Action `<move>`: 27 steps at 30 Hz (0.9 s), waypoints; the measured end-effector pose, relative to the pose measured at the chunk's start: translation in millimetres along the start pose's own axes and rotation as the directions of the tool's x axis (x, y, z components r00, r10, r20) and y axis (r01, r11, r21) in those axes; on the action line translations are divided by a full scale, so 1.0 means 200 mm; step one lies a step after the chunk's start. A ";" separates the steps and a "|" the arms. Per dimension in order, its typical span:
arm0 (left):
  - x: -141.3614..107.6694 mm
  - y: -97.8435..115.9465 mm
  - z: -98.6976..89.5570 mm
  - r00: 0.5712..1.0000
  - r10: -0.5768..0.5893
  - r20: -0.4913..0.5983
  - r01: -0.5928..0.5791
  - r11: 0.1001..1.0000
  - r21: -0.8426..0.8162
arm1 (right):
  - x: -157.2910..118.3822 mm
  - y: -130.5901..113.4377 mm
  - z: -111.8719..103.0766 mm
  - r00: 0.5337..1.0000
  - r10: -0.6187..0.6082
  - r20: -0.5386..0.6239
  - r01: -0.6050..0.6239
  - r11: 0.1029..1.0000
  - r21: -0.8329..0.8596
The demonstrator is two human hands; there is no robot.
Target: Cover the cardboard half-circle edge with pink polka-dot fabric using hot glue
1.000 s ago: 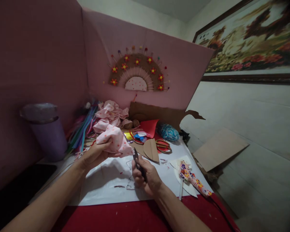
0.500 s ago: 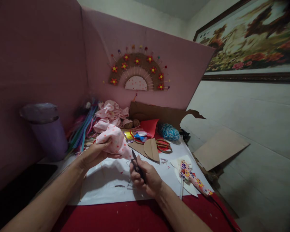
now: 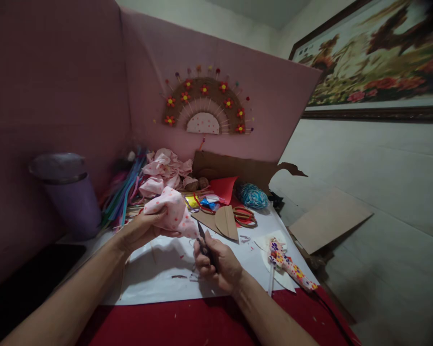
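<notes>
My left hand [image 3: 146,228] is closed on a piece of pink dotted fabric [image 3: 171,211], held up above the white sheet with its lower corner pointing right. My right hand [image 3: 218,263] is wrapped round a pair of dark scissors [image 3: 201,233], their pointed tip upward. The blades are beside the fabric's right corner; whether they touch it I cannot tell. Behind the held piece lies a crumpled heap of the same pink fabric [image 3: 162,166]. A folded cardboard half-round [image 3: 226,223] rests on the table just beyond the scissors.
A flower-patterned glue gun [image 3: 290,269] with a cord lies at the right. Blue yarn [image 3: 253,196], red paper [image 3: 223,188] and brown cardboard [image 3: 234,168] are at the back. Coloured pipe cleaners [image 3: 126,185] and a purple bin [image 3: 74,204] stand left. A decorated arch [image 3: 204,90] hangs on the pink panel.
The scissors have shifted very slightly at the fabric's corner, and the fabric's lower edge hangs a little differently. Both hands stay in nearly the same place.
</notes>
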State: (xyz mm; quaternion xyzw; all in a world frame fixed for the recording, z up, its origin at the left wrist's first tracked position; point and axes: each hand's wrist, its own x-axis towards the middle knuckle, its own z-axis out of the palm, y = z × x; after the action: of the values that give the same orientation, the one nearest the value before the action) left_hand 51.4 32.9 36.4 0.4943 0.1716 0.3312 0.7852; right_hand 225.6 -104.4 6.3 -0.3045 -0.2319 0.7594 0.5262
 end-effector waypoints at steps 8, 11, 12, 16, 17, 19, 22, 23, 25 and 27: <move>-0.01 0.00 0.02 1.000 -0.017 -0.020 0.017 1.000 0.000 | 0.00 0.01 0.01 0.997 -0.043 -0.060 0.040 0.998 -0.046; -0.01 0.00 0.02 0.999 -0.019 -0.026 0.019 1.000 -0.009 | 0.00 0.01 0.02 0.992 -0.090 -0.090 0.083 0.993 -0.086; -0.01 0.00 0.02 0.999 -0.023 -0.029 0.022 1.000 -0.011 | 0.01 0.02 0.02 0.990 -0.103 -0.097 0.093 0.990 -0.102; -0.01 0.01 0.03 0.998 -0.022 -0.063 0.022 1.000 0.001 | 0.01 0.02 0.01 0.987 -0.131 -0.095 0.115 0.980 -0.165; -0.01 0.01 0.03 0.997 -0.018 -0.071 0.019 1.000 0.007 | 0.01 0.02 0.01 0.988 -0.126 -0.083 0.111 0.979 -0.171; -0.01 0.01 0.03 0.998 -0.019 -0.067 0.020 1.000 0.017 | 0.01 0.02 0.00 0.994 -0.095 -0.060 0.084 0.983 -0.165; -0.01 0.00 0.02 0.999 -0.036 -0.020 0.037 0.999 0.011 | 0.01 0.01 -0.01 0.999 -0.017 -0.046 0.011 0.993 -0.119; 0.00 0.00 0.01 0.999 -0.044 0.004 0.044 0.999 0.004 | 0.01 0.01 -0.01 0.999 0.006 -0.044 -0.011 0.995 -0.103; 0.00 -0.01 0.00 0.997 -0.057 0.046 0.058 0.998 -0.007 | 0.01 0.01 -0.01 0.999 0.030 -0.040 -0.033 0.996 -0.077; 0.00 -0.01 -0.01 0.995 -0.066 0.069 0.066 0.998 -0.009 | 0.01 0.01 -0.01 0.999 0.029 -0.034 -0.031 0.998 -0.062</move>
State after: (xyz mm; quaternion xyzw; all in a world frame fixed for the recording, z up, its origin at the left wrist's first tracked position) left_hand 51.6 32.6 33.3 0.4952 0.1589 0.2888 0.8038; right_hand 224.9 -103.6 3.1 -0.3367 -0.2420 0.7543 0.5090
